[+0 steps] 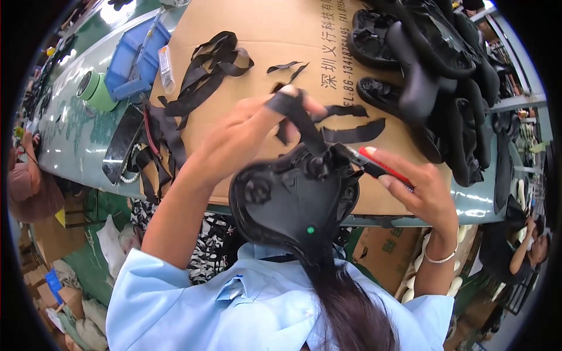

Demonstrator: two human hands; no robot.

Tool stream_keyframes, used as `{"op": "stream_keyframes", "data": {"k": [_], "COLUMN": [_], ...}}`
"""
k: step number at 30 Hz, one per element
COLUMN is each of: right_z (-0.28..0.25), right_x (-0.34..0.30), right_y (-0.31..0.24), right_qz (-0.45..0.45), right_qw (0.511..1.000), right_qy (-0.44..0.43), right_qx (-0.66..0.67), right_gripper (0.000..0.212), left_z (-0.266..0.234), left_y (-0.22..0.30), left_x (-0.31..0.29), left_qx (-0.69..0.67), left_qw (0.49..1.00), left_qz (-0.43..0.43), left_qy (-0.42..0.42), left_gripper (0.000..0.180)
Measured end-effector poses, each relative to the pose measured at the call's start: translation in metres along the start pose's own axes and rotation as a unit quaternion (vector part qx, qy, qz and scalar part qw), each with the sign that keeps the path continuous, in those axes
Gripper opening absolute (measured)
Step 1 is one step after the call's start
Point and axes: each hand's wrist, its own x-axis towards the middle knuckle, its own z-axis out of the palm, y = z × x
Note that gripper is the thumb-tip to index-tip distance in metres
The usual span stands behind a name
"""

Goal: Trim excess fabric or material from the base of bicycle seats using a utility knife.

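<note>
First inspector: Taking your view as a clock face, where does the work sit, and why there?

Second inspector: Your black saddle-shaped part [284, 190] lies near the centre, toward 6 o'clock, hollow side facing you, at the bench [64, 137] edge close to your body. That placing probably steadies it and leaves its narrow top end within reach of both hands

First inspector: State of your hands?

Second inspector: Your left hand [249, 126], at 11 o'clock, is closed, pinching a black strip [308, 128] that runs down to the part's top end; the raised grip likely keeps the strip tight and your fingers above the blade. Your right hand [418, 190], at 3 o'clock, is wrapped round a red-and-black knife [386, 165] aimed at the strip's lower end, presumably for control at close range. Whether the blade touches, I cannot tell

First inspector: Surroundings?

Second inspector: Loose strips [216, 65] lie at 11 o'clock on the cardboard sheet [213, 17], which may protect the bench. A blue bin [130, 65] stands at 10. Black padded parts [442, 44] are heaped at 2, apparently to spare your working space
</note>
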Motion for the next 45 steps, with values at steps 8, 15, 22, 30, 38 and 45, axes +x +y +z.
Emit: {"op": "stream_keyframes", "data": {"k": [8, 15, 22, 30, 38, 45], "right_z": [0.019, 0.054, 0.111, 0.115, 0.062, 0.073], "right_x": [-0.038, -0.086, -0.108, -0.054, 0.006, -0.008], "right_y": [-0.022, -0.057, -0.059, -0.028, -0.033, -0.015], "right_qz": [0.013, 0.146, 0.173, 0.156, -0.023, 0.11], "right_qw": [0.993, 0.977, 0.962, 0.898, 0.829, 0.796], "right_qy": [0.004, 0.107, 0.207, 0.354, 0.375, 0.473], "right_qx": [-0.113, -0.113, -0.033, 0.212, 0.415, 0.361], "right_gripper": [0.057, 0.053, 0.05, 0.082, 0.071, 0.044], "left_z": [0.006, -0.017, -0.021, -0.005, -0.052, -0.199], "left_y": [0.03, 0.055, 0.076, -0.036, -0.017, -0.029], "left_x": [0.051, 0.035, 0.03, 0.028, 0.022, 0.227], "left_qx": [-0.339, -0.445, -0.259, 0.477, 0.17, -0.518], "left_qw": [0.931, 0.876, 0.887, 0.817, 0.971, 0.834], "left_qz": [0.102, 0.188, 0.308, 0.198, 0.159, 0.095], "left_qy": [0.092, -0.01, 0.227, 0.256, -0.06, 0.166], "left_gripper": [0.033, 0.044, 0.034, 0.04, 0.063, 0.031]}}
